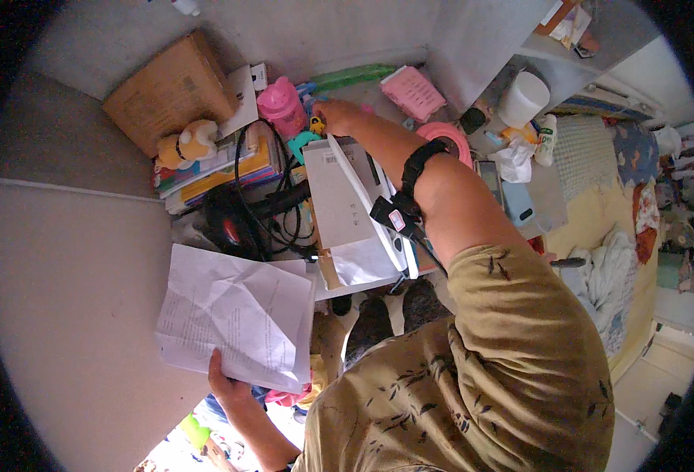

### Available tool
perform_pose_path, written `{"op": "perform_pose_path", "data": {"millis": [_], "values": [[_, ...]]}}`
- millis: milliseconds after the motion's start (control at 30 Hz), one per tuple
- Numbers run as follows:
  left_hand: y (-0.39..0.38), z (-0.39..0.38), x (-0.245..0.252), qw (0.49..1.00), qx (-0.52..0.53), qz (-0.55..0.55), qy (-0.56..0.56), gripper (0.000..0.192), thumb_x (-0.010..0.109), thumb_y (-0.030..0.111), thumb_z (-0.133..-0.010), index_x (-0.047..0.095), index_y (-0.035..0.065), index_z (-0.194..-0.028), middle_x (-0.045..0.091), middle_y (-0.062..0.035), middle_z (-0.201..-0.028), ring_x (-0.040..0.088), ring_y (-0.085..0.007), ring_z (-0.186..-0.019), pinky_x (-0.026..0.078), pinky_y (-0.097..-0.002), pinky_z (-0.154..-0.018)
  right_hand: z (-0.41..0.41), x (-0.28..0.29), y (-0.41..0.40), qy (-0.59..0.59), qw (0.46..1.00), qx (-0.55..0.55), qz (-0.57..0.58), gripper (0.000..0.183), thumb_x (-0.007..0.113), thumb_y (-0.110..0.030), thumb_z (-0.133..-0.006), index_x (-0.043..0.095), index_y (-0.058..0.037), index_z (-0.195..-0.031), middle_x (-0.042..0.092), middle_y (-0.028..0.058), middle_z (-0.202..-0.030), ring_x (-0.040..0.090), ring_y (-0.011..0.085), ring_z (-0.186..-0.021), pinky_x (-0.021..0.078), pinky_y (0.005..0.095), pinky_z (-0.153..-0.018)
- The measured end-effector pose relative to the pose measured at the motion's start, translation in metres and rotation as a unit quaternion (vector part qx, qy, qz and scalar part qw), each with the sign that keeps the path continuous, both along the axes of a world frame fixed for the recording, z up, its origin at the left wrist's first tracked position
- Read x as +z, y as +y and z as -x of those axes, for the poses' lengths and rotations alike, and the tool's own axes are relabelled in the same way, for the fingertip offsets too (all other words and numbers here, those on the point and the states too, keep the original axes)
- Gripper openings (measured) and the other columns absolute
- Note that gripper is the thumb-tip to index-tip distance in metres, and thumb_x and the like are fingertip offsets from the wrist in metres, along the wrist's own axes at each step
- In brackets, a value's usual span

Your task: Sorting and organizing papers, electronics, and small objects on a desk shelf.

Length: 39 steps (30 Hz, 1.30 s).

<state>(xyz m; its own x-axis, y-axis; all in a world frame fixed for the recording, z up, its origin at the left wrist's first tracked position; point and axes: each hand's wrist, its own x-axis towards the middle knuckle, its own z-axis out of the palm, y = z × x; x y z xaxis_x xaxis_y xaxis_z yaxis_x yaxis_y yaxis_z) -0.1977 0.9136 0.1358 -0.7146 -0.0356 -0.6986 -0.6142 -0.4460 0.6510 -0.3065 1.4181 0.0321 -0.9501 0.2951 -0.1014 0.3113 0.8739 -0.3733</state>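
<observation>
My left hand [229, 380] grips a sheaf of creased printed papers [235, 312] at its lower edge, with the thumb on top. The papers are held in front of the desk's left part. My right arm reaches across to the back of the desk. There my right hand [334, 117] is beside a pink lidded cup [282, 109] and a small yellow figure [317, 125]. Its fingertips are hidden, so I cannot tell whether it holds anything. Just below sits a teal object [303, 146]. Under my right forearm, a thin white panel [362, 189] leans over a flat grey box [341, 200].
A cardboard box [170, 88] and a plush dog [187, 144] rest by stacked books [223, 174]. Black cables [282, 218] loop beside them. Rightward are a pink packet [413, 93], a pink ring [450, 141], a white canister [524, 99] and a light-blue phone [518, 203].
</observation>
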Motion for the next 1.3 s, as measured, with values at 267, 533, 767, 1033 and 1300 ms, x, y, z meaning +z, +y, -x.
{"op": "perform_pose_path", "data": {"millis": [267, 533, 767, 1033, 1300], "values": [[0.003, 0.001, 0.004, 1.0, 0.015, 0.023, -0.015, 0.047, 0.057, 0.014, -0.071, 0.043, 0.003, -0.114, 0.048, -0.0119, -0.11, 0.045, -0.0277, -0.103, 0.038, -0.0435, -0.088, 0.0, -0.013, 0.011, 0.047, 0.985, 0.003, 0.167, 0.046, 0.056, -0.021, -0.071, 0.043, -0.0156, -0.114, 0.054, 0.0141, -0.104, 0.051, 0.0328, -0.096, 0.0416, 0.0421, -0.079], [-0.01, 0.003, -0.01, 1.0, -0.01, -0.007, 0.007, 0.048, 0.058, 0.014, -0.071, 0.042, 0.0017, -0.114, 0.047, -0.0126, -0.112, 0.044, -0.0289, -0.104, 0.035, -0.0441, -0.09, 0.007, -0.003, -0.001, -0.079, 0.994, 0.07, 0.008, 0.059, 0.062, -0.016, -0.066, 0.039, -0.0163, -0.12, 0.046, 0.0171, -0.111, 0.045, 0.0293, -0.104, 0.0372, 0.0365, -0.086], [0.005, -0.002, 0.005, 1.0, -0.01, 0.011, 0.014, 0.048, 0.058, 0.014, -0.071, 0.042, 0.0008, -0.114, 0.047, -0.0124, -0.111, 0.045, -0.0285, -0.102, 0.035, -0.0434, -0.09, -0.004, -0.012, 0.011, 0.121, 0.977, 0.036, 0.172, 0.042, 0.066, -0.006, -0.061, 0.046, -0.0084, -0.098, 0.055, 0.0107, -0.088, 0.054, 0.0234, -0.086, 0.0424, 0.0346, -0.071], [-0.003, 0.003, -0.003, 1.0, 0.007, 0.002, -0.001, 0.046, 0.055, 0.012, -0.073, 0.041, 0.0008, -0.115, 0.048, -0.0132, -0.111, 0.046, -0.0288, -0.102, 0.036, -0.043, -0.09, -0.029, 0.021, 0.028, 0.224, 0.86, -0.011, 0.458, 0.039, 0.06, -0.004, -0.07, 0.048, -0.0092, -0.106, 0.056, 0.0054, -0.09, 0.052, 0.0131, -0.079, 0.0429, 0.0256, -0.065], [-0.007, 0.005, -0.007, 0.997, -0.021, -0.07, 0.012, 0.047, 0.054, 0.012, -0.074, 0.039, 0.0016, -0.117, 0.047, -0.0132, -0.113, 0.043, -0.0293, -0.105, 0.034, -0.0444, -0.091, -0.065, 0.078, 0.021, 0.217, 0.847, -0.026, 0.485, 0.04, 0.058, -0.004, -0.073, 0.046, -0.0056, -0.111, 0.055, 0.0043, -0.094, 0.052, 0.0121, -0.086, 0.0417, 0.023, -0.074]]}}
